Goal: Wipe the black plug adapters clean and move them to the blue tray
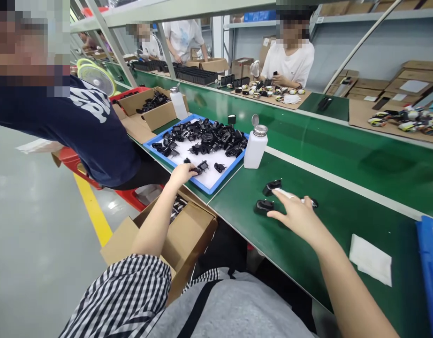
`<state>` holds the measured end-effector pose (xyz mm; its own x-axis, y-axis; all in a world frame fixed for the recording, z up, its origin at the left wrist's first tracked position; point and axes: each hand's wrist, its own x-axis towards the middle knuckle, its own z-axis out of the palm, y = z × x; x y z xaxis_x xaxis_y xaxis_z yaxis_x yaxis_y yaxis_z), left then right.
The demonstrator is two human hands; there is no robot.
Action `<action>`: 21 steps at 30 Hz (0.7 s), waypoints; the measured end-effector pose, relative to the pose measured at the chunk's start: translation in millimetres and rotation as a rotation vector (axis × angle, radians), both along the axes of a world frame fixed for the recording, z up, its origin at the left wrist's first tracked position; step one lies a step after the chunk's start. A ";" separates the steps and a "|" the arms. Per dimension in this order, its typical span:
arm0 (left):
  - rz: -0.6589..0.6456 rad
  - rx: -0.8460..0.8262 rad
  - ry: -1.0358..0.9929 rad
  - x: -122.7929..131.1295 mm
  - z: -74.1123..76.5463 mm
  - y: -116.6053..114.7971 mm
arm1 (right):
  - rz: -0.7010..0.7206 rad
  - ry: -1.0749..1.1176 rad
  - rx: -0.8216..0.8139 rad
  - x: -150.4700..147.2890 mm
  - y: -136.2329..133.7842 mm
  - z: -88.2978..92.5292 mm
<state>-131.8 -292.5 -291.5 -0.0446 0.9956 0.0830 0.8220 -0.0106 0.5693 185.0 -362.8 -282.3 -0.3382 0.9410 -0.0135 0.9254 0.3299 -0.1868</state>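
The left hand (pixel 183 172) reaches into the blue tray (pixel 156 141), its fingers curled around a black plug (pixel 197 170) at the tray's near edge; whether they actually pinch it cannot be told. Just beyond that hand lie two more loose plugs (pixel 211 166), and farther back a heap of plugs (pixel 209 136) fills the tray. The right hand (pixel 296 215) rests spread and flat on the green desk (pixel 360 164), holding nothing, its fingers pointing toward two black plugs: one (pixel 264 205) just left of its fingertips, the other (pixel 271 187) just beyond them. A white dispenser bottle (pixel 255 145) stands between the hands, farther out, beside the tray's corner. To the right of the right arm lies a white cloth (pixel 371 259). Below the left arm an open carton (pixel 188 234) sits off the desk. A person in a dark shirt (pixel 86 126) stands left of the left hand
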 end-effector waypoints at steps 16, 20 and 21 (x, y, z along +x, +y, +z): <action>-0.836 -0.085 -0.067 192.9 51.4 -64.5 | -0.064 0.714 -0.283 35.5 -22.6 44.0; -0.772 -0.021 0.110 215.5 34.9 -79.9 | -0.064 0.565 -0.195 61.4 -31.5 26.0; -0.737 -0.042 0.118 217.4 27.6 -81.4 | -0.091 0.552 -0.163 64.9 -32.7 18.2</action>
<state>85.6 -373.8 -263.9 0.6420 0.7667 0.0076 0.6661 -0.5625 0.4898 249.9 -395.5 -264.1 -0.2541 0.9672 -0.0053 0.7001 0.1801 -0.6909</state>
